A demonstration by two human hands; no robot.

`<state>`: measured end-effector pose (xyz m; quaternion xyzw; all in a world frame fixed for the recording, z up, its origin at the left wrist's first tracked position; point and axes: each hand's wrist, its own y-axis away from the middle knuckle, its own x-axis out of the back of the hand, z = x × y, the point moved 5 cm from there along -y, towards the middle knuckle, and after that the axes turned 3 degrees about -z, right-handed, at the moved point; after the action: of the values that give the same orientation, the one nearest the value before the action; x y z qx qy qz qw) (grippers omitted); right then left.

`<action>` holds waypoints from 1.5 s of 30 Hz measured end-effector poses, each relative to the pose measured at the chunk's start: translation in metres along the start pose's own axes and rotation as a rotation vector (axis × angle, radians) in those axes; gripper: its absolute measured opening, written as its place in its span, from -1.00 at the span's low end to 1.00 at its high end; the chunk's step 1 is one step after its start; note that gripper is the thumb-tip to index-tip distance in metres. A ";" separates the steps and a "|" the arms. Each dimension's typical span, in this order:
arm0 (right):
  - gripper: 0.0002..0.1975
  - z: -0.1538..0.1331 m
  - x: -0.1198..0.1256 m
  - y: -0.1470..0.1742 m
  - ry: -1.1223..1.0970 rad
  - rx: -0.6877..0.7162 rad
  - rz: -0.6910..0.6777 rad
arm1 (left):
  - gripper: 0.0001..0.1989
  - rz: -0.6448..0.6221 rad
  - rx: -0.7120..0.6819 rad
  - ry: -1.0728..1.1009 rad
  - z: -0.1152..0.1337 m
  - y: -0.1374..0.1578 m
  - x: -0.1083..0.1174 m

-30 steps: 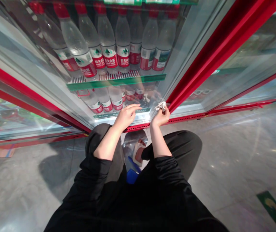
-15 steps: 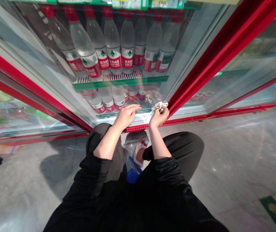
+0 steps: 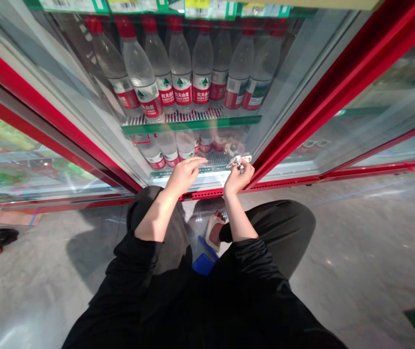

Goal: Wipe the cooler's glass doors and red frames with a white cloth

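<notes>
My right hand (image 3: 238,179) is closed on a crumpled white cloth (image 3: 236,161), close to the glass door of a drinks fridge, by its red door frame (image 3: 294,99). The cloth's reflection shows faintly in the glass. To the left, my left hand (image 3: 183,177) is held in front of the lower glass with its fingers stretched out to the right and nothing in it. Whether its fingertips touch the glass I cannot tell. Behind the door, red-capped water bottles (image 3: 182,72) stand upright on a shelf with a green front edge (image 3: 192,124).
More bottles (image 3: 155,157) stand on the lower shelf. My knees (image 3: 290,218) are bent on both sides of my arms. A blue object (image 3: 203,263) lies on the grey floor (image 3: 356,252) near my foot. Price tags (image 3: 196,7) line the upper shelf edge.
The view has shifted slightly, so the fridge and bottles sit further right. My left hand has drawn a little left, away from my right hand. The cloth stays in my right hand.
</notes>
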<state>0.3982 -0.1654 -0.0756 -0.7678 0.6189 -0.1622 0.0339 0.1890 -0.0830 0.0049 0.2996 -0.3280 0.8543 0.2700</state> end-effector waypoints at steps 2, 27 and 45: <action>-0.72 0.001 -0.003 0.011 -0.003 -0.007 -0.050 | -0.53 -0.005 0.004 -0.005 -0.002 0.002 0.003; -0.71 -0.016 -0.030 0.058 -0.016 0.083 -0.096 | -0.50 0.086 0.029 -0.039 -0.016 0.034 0.056; -0.71 -0.039 -0.054 0.106 -0.028 0.229 -0.305 | -0.52 0.138 0.095 -0.082 -0.031 0.055 0.087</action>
<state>0.2777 -0.1326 -0.0769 -0.8460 0.4724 -0.2242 0.1045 0.0841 -0.0726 0.0242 0.3233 -0.3175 0.8726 0.1822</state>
